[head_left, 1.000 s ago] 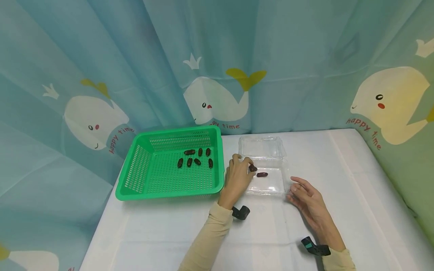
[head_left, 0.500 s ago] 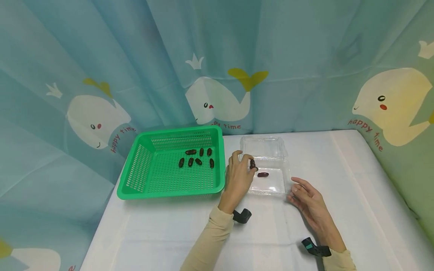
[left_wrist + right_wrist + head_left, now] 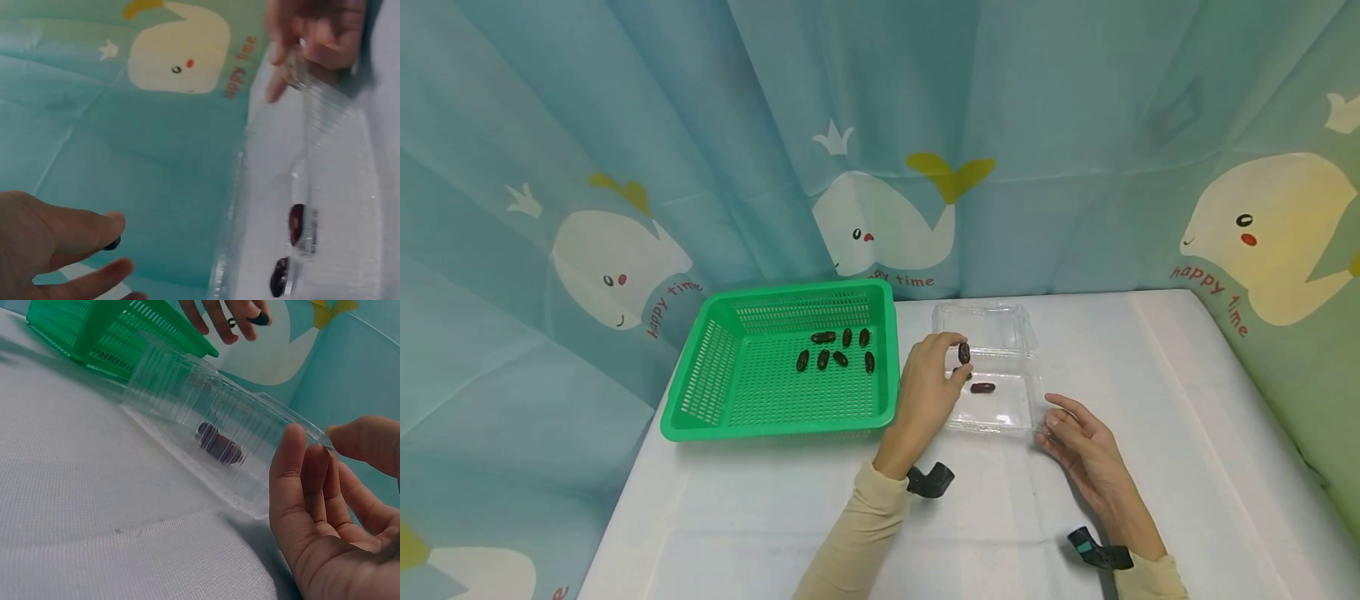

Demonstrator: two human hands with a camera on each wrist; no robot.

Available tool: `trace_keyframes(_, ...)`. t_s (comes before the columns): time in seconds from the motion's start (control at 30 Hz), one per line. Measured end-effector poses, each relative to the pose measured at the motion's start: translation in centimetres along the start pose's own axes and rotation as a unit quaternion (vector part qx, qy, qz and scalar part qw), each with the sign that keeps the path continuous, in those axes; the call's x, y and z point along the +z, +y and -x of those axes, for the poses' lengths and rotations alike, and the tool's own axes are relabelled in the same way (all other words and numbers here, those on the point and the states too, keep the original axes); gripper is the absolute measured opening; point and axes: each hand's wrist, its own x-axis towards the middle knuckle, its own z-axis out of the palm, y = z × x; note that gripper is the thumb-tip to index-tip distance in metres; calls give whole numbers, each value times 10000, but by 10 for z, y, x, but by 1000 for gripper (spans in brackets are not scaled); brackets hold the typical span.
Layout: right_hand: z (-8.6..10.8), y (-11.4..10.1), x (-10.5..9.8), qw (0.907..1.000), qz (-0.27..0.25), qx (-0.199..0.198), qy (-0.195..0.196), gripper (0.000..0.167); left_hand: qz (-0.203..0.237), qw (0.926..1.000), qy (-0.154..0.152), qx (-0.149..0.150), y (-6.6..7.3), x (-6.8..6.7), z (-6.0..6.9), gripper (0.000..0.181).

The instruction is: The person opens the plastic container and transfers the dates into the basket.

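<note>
In the head view my left hand (image 3: 925, 387) pinches a dark brown date (image 3: 964, 353) between thumb and finger, above the left side of a clear plastic clamshell box (image 3: 1011, 408). Two more dates are inside the box: a reddish-brown one (image 3: 982, 388), and a darker one (image 3: 279, 277) partly behind my fingers in the head view. My right hand (image 3: 1082, 446) grips the box's near right rim between thumb and fingers, plain in the right wrist view. The box's lid (image 3: 981, 323) lies folded back behind its base.
A green plastic basket (image 3: 778, 432) stands to the left of the box, with several dates (image 3: 823, 359) on its perforated floor. White cloth (image 3: 985, 525) covers the table. A curtain with whale prints (image 3: 880, 221) hangs behind and at the sides.
My left hand has risen out of the box with the date, leaving a darker date visible beneath it. The right hand stays at the rim. The head view has shifted slightly.
</note>
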Motion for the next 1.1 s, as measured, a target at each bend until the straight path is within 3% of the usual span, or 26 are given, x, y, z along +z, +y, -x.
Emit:
trace_keyframes(0.17,0,0,0,10000,-20,-17,-18,36,520,9986,-80,84,4,-12,0,36)
trace_keyframes(0.27,1,-1,1,10000,-37,-27,-29,36,1077,9939,-199,87,5,-18,-1,36)
trace_keyframes(0.5,1,-1,1,10000,-33,-46,-18,36,2600,9642,-515,-106,2,-29,-1,27)
trace_keyframes(0.77,1,-1,1,10000,-95,-17,-8,36,3230,9429,-810,-6,-6,-38,-1,23)
trace_keyframes(0.9,0,-1,1,9999,-152,-21,-28,37,3478,9324,-973,-142,-9,-45,0,25)
trace_keyframes(1.1,0,-1,1,9999,-125,-74,-37,36,3941,9108,-1172,-364,-19,-59,-2,27)
